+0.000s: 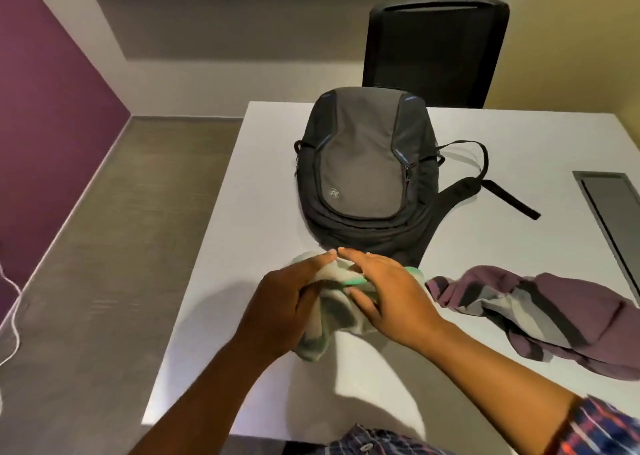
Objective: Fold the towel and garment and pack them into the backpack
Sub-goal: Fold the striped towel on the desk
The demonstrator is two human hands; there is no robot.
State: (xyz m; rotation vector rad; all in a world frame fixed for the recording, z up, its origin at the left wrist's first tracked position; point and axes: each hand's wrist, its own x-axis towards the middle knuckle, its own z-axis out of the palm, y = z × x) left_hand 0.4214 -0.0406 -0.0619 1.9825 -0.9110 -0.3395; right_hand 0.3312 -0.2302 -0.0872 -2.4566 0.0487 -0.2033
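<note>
A crumpled white towel with a green stripe (337, 311) lies bunched on the white table (381, 385), just in front of the backpack. My left hand (289, 305) grips the towel's left side, fingers curled into the cloth. My right hand (388, 293) lies over its right side with the fingers mostly straight and the thumb tucked against the fabric. The dark grey backpack (365, 174) lies flat on its back in the middle of the table, zipped closed. A purple garment with grey and white stripes (554, 312) sits rumpled to the right, apart from both hands.
A black office chair (433, 52) stands behind the table's far edge. The backpack's straps (485, 184) trail to the right. A grey cable hatch (613, 205) is set into the table at right. The table's left edge drops to a grey floor with a white cable (14, 319).
</note>
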